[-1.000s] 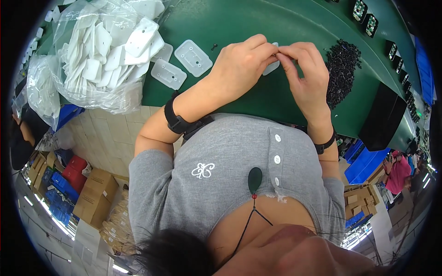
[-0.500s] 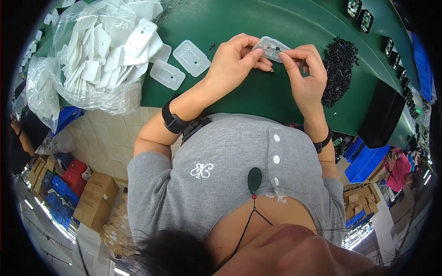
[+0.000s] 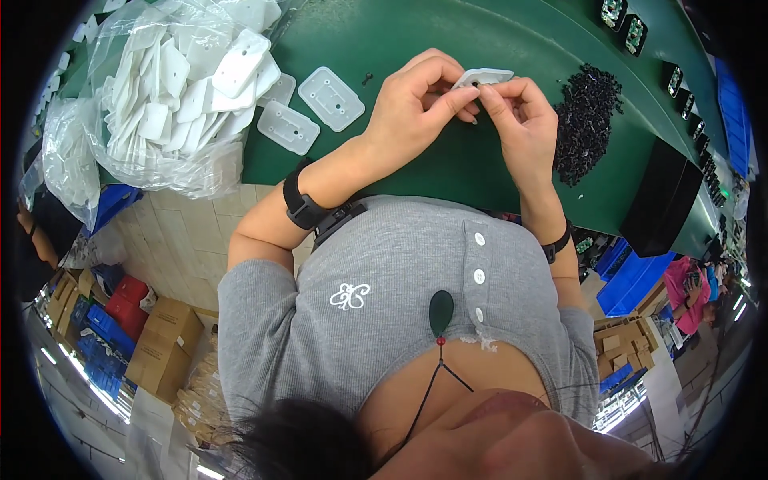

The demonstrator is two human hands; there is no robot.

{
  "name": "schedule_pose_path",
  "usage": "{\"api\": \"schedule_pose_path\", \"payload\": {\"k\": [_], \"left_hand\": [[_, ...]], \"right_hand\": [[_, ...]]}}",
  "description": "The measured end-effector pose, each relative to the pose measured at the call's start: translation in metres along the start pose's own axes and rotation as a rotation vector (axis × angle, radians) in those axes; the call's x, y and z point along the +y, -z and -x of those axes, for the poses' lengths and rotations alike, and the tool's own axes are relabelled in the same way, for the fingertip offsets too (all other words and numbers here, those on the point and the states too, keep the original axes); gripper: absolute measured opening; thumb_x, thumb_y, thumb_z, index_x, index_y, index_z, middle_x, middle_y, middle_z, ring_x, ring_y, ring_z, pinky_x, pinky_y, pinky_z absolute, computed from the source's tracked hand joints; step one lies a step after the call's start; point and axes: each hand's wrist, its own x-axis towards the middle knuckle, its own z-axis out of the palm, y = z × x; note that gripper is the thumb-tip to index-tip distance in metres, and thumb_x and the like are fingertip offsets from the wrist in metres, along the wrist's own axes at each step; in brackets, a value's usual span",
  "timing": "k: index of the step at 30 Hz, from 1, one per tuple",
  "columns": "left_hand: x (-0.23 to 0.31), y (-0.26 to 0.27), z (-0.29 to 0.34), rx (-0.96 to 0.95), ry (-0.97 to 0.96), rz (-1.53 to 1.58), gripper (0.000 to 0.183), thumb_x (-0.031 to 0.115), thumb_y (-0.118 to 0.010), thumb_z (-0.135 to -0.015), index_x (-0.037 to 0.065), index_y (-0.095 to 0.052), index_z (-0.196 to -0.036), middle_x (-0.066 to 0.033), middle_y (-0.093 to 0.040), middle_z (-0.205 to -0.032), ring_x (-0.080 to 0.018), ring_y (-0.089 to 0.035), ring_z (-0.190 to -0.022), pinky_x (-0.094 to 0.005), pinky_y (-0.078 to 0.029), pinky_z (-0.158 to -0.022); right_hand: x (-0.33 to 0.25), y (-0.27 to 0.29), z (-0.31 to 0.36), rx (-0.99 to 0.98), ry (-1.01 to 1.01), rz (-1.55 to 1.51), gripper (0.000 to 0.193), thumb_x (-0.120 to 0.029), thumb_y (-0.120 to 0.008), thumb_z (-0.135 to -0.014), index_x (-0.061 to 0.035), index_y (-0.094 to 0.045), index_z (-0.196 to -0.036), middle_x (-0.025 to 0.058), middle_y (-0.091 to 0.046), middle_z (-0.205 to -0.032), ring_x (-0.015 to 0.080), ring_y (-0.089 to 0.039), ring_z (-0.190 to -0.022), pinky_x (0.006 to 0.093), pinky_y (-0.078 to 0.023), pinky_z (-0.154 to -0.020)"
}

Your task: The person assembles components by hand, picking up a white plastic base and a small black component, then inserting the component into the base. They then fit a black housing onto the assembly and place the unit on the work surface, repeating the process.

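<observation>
A translucent white plastic cover is held up over the green table, tilted so that I see it nearly edge-on. My left hand grips its left end, fingers curled behind it and thumb along the near side. My right hand closes on the right part, its thumb tip beside the left thumb. A small dark piece shows at the thumb tips, mostly hidden by them. To the left lie two covers, one upper and one lower, with a small black part beside them.
A clear plastic bag full of white covers stands at the left. Small black parts form a pile right of my hands. Beyond it are a black box and several circuit boards along the green table.
The cover has been tipped from showing its hollow inside to nearly edge-on. My right hand has shifted slightly left, and both thumbs now meet at its near edge.
</observation>
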Motion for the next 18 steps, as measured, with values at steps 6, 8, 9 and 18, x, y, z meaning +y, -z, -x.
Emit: {"api": "schedule_pose_path", "payload": {"k": [6, 8, 9, 18], "left_hand": [[0.003, 0.001, 0.001, 0.043, 0.095, 0.122, 0.012, 0.004, -0.061, -0.094, -0.007, -0.057, -0.089, -0.0069, -0.055, -0.093, -0.015, -0.068, -0.073, -0.0228, -0.056, -0.063], [0.005, 0.006, 0.001, 0.014, 0.117, 0.115, 0.01, 0.005, -0.059, -0.096, -0.005, -0.058, -0.094, -0.008, -0.058, -0.093, -0.0155, -0.068, -0.075, -0.024, -0.056, -0.066], [0.005, 0.007, 0.001, -0.015, 0.137, 0.11, 0.011, 0.007, -0.057, -0.098, -0.003, -0.059, -0.099, -0.009, -0.061, -0.093, -0.016, -0.067, -0.078, -0.0253, -0.055, -0.068], [0.004, 0.003, 0.002, -0.012, 0.126, 0.096, 0.012, 0.005, -0.061, -0.095, -0.007, -0.059, -0.092, -0.0067, -0.054, -0.093, -0.015, -0.068, -0.073, -0.0242, -0.056, -0.064]], "right_hand": [[0.011, 0.011, 0.004, 0.045, 0.292, 0.494, 0.013, -0.01, -0.072, -0.088, -0.0024, -0.063, -0.093, 0.0019, -0.06, -0.093, 0.0055, -0.051, -0.077, 0.0184, -0.039, -0.068], [0.002, 0.01, 0.002, 0.136, 0.414, 0.558, 0.015, -0.012, -0.074, -0.087, -0.0032, -0.063, -0.094, 0.0033, -0.059, -0.099, 0.0074, -0.052, -0.082, 0.0199, -0.039, -0.07], [-0.002, 0.01, 0.0, 0.228, 0.537, 0.621, 0.018, -0.014, -0.075, -0.085, -0.004, -0.064, -0.095, 0.0047, -0.059, -0.104, 0.0094, -0.053, -0.086, 0.0215, -0.039, -0.071], [0.002, 0.013, -0.004, -0.088, 0.088, 0.265, 0.027, -0.007, -0.074, -0.085, -0.0041, -0.055, -0.104, 0.0033, -0.056, -0.107, 0.0095, -0.052, -0.095, 0.0238, -0.041, -0.079]]}}
